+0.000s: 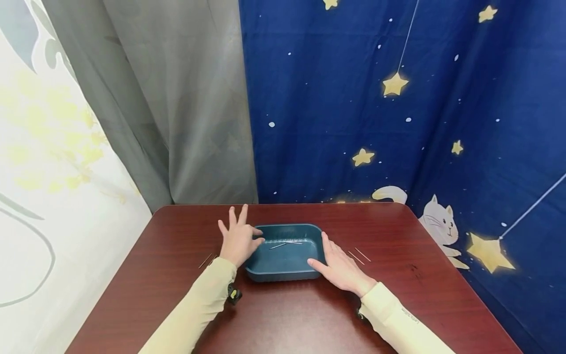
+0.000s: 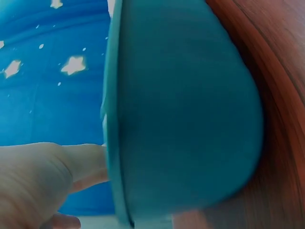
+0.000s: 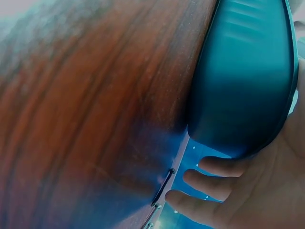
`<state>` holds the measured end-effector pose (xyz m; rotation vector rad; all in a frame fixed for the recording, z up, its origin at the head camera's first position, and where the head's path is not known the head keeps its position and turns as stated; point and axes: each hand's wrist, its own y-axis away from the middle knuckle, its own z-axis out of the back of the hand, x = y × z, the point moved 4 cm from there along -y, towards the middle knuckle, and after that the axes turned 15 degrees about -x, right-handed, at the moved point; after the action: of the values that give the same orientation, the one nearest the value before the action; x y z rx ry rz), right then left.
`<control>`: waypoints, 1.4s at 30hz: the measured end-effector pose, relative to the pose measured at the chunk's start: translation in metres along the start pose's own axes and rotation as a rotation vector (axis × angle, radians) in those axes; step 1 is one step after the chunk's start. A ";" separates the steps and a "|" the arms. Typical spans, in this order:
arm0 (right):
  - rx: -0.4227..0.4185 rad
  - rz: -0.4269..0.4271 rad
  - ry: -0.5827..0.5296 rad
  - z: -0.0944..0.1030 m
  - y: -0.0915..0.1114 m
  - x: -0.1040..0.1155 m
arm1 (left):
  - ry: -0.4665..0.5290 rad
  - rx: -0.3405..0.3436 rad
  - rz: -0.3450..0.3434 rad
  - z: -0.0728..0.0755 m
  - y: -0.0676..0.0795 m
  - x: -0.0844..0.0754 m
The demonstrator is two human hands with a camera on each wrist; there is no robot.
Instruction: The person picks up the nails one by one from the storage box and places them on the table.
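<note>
A dark teal rectangular box (image 1: pixel 283 276) stands on the table, with thin metal rods (image 1: pixel 277 246) lying on its floor. At its left end, my left hand (image 1: pixel 239 243) has its thumb and index finger over the rim, a small gap between them; the other fingers stretch upward. Nothing shows between those fingertips. Against the right end rests my right hand (image 1: pixel 342 268), its thumb over the rim and its fingers extended. In the right wrist view three straight fingers (image 3: pixel 214 183) reach past the box wall (image 3: pixel 243 86). The left wrist view shows the box's outer side (image 2: pixel 186 109).
Two thin rods (image 1: pixel 356 258) lie on the table to the right of the box, beyond my right hand. More thin rods (image 1: pixel 205 260) lie at the left, partly behind my left wrist. Curtains (image 1: pixel 327 108) hang behind the reddish-brown table (image 1: pixel 283 314).
</note>
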<state>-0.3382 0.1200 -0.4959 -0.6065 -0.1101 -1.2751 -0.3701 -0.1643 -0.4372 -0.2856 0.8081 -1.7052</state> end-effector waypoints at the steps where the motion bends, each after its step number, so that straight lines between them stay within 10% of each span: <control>1: -0.001 0.004 -0.002 0.000 0.000 0.000 | -0.003 0.007 -0.007 -0.003 -0.001 -0.004; 13: -0.008 0.011 -0.013 0.001 -0.003 0.001 | -0.169 0.058 -0.153 -0.038 -0.010 -0.033; 42: -0.005 0.000 -0.036 0.001 0.003 0.003 | -0.191 0.196 -0.087 -0.071 0.002 -0.028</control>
<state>-0.3346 0.1189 -0.4948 -0.6337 -0.1371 -1.2648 -0.4012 -0.1129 -0.4848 -0.3464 0.4911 -1.7926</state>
